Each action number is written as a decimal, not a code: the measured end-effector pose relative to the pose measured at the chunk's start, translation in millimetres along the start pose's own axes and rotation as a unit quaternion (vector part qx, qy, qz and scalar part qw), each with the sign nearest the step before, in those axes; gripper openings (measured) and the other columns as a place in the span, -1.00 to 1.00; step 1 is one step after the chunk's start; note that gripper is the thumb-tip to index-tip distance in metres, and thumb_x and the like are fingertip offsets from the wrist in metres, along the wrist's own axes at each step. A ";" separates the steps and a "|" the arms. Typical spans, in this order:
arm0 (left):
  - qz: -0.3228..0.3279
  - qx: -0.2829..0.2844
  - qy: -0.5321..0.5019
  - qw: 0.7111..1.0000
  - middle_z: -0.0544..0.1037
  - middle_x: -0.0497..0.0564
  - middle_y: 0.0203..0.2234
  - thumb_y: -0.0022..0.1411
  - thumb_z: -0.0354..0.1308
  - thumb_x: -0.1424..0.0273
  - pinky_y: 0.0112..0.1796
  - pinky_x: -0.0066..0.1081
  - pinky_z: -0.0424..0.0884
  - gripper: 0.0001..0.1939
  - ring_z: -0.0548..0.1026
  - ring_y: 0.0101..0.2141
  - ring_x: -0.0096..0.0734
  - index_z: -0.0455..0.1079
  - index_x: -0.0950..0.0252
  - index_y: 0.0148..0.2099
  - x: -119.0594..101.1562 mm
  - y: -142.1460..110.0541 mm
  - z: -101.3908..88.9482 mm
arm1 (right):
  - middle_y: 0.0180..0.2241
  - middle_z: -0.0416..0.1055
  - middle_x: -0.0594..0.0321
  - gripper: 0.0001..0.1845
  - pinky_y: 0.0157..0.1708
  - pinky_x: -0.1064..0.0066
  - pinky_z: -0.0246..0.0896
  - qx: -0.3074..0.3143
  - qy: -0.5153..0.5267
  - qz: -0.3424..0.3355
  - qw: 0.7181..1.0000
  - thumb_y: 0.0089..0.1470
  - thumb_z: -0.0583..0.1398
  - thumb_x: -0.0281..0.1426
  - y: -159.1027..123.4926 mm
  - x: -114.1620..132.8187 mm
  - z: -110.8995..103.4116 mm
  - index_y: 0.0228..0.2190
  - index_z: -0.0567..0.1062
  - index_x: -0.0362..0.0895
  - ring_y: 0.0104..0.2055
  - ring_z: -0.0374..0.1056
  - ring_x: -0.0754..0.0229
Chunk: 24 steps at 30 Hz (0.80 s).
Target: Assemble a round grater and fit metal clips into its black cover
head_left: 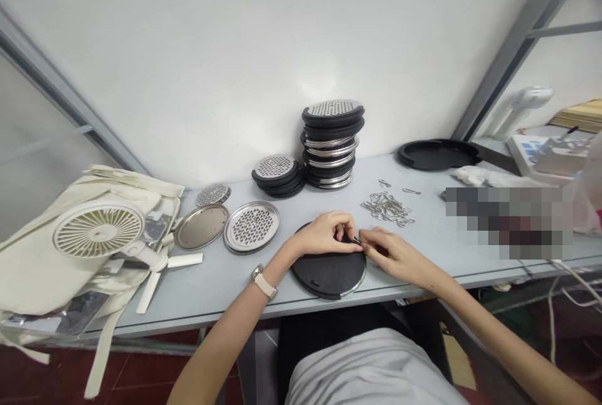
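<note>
A black round disc point(316, 273) with a shiny strip along its right edge lies at the front of the table. My left hand point(327, 234) is closed at its upper right edge, thumb on top and fingers curled around a black part of it. From the right, my right hand point(392, 256) pinches a small metal clip point(357, 241) against that edge. Both thumbs nearly meet there, and the fingers partly hide the clip. Behind my right hand lies a loose pile of wire clips point(386, 207), with a few single ones apart from it.
A tall stack of perforated metal and black discs point(332, 148) stands by the wall, beside a lower stack point(277, 170). Metal lids point(251, 227) lie left. A white fan point(101, 229) rests on a cream bag point(28, 267). A black tray point(437, 155) sits back right.
</note>
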<state>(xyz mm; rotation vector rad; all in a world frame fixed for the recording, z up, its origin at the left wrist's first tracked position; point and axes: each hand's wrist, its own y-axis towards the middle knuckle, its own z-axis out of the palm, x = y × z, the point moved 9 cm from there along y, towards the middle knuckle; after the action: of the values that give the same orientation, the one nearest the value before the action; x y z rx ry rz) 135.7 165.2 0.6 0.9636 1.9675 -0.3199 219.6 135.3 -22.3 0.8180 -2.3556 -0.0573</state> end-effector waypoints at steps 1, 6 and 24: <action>0.005 -0.002 0.000 1.000 0.38 -0.08 -0.44 -0.01 0.28 0.21 -0.47 -0.55 0.22 -0.68 0.27 -0.50 -0.63 0.30 0.33 -0.39 -0.7 -0.1 -0.4 | -0.57 0.21 0.35 -0.75 -0.41 0.42 0.07 0.000 0.002 0.000 1.000 0.16 -0.02 -0.48 0.0 0.2 0.1 -0.55 0.21 -0.10 -0.46 0.17 0.23; 0.004 -0.003 0.014 1.000 0.40 -0.07 -0.42 -0.01 0.28 0.25 -0.45 -0.55 0.24 -0.73 0.28 -0.49 -0.62 0.32 0.33 -0.38 2.3 0.3 0.0 | -0.53 0.30 0.28 -0.75 -0.39 0.40 0.09 -0.013 -0.015 0.004 1.000 0.19 -0.04 -0.45 0.6 0.8 0.9 -0.51 0.29 -0.10 -0.45 0.22 0.21; -0.004 -0.006 -0.026 1.000 0.43 -0.05 -0.34 -0.05 0.30 0.32 -0.46 -0.54 0.24 -0.67 0.29 -0.50 -0.63 0.33 0.31 -0.23 -0.8 -1.2 -0.7 | -0.56 0.34 0.23 -0.67 -0.33 0.34 0.13 -0.015 -0.057 -0.010 0.998 0.19 -0.04 -0.46 -0.6 1.9 0.0 -0.58 0.31 -0.10 -0.41 0.26 0.15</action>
<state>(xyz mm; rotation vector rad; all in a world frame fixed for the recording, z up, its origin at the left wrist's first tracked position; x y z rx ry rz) 134.7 164.3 1.4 0.9311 1.9247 -0.3341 218.8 133.7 -21.4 0.8433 -2.4473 -0.1521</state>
